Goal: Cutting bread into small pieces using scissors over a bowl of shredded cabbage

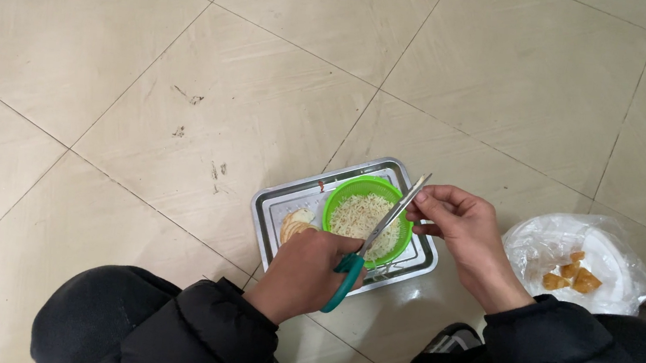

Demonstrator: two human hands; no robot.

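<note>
My left hand [309,271] grips the teal handles of a pair of scissors [383,229], whose blades slant up to the right over a green bowl [347,189]. The bowl is full of small pale shreds and stands on a steel tray [275,200] on the tiled floor. My right hand [463,225] is at the blade tips with its fingers pinched together; what it pinches is too small to tell. A pale, browned chunk of food [297,221] lies on the tray left of the bowl, partly behind my left hand.
A white plate in a clear plastic bag [605,252] lies on the floor at the right, with a few orange-brown pieces [572,277] on it. My knees in dark clothing fill the bottom edge. Beige floor tiles surround the tray.
</note>
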